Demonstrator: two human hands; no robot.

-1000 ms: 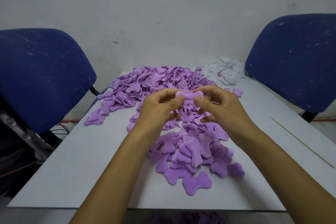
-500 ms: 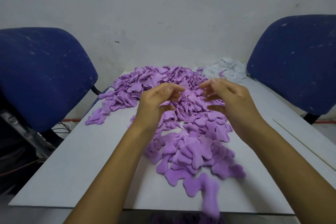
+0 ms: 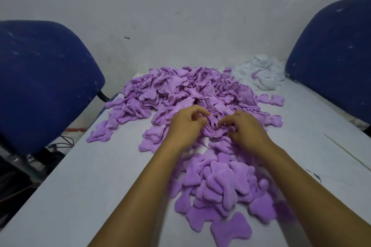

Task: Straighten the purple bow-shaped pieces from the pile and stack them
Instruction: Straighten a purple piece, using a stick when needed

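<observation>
My left hand (image 3: 185,126) and right hand (image 3: 244,129) curl fingers into the pile (image 3: 180,90) at twelve o'clock; whether they pinch a piece, I can't tell. Soft, light, floppy: pinch each lobe.

A: the purple bows (image 3: 218,186) nearest the table's front edge look like soft fleece, fuzzy and matt. The pile (image 3: 186,90) behind them is thinner cloth, kinda crinkly.

B: yeah, and the table (image 3: 80,186) is smooth matt grey. Chairs (image 3: 40,78) either side of it: dusty blue woven fabric.
</observation>
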